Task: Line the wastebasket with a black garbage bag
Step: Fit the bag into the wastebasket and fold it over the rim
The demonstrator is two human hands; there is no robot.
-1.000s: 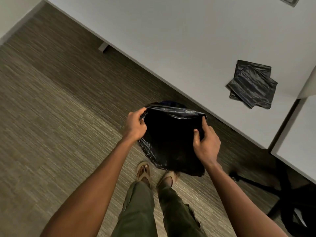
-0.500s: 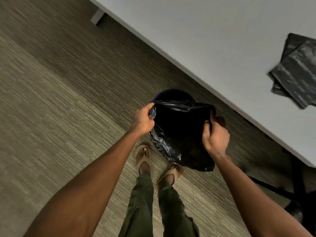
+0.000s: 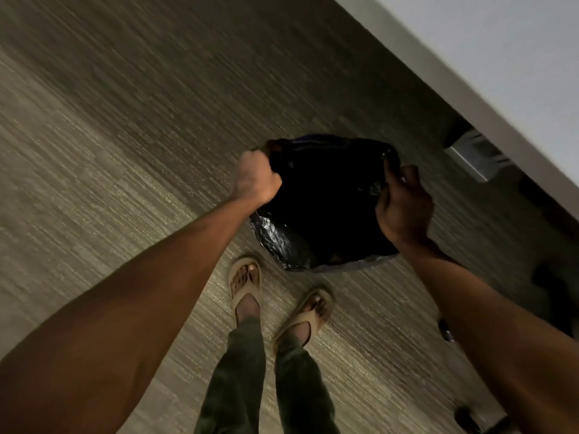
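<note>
A black garbage bag (image 3: pixel 326 208) hangs open between my hands, low over the carpet. My left hand (image 3: pixel 255 178) is closed on the bag's left rim, my right hand (image 3: pixel 404 205) on its right rim. Behind the bag's top edge shows a thin dark blue arc, the wastebasket rim (image 3: pixel 316 138); the rest of the basket is hidden by the bag. The bag's crinkled lower part (image 3: pixel 282 242) bulges toward my feet.
A white desk (image 3: pixel 501 57) runs along the upper right, with a grey metal leg foot (image 3: pixel 473 158) under its edge. Dark chair-base parts (image 3: pixel 554 292) lie at the right. My sandalled feet (image 3: pixel 275 296) stand on striped carpet just below the bag.
The view has tilted down and left, so the folded bags on the desk have left the frame. Both hands have lowered the bag further over the basket, covering most of its rim.
</note>
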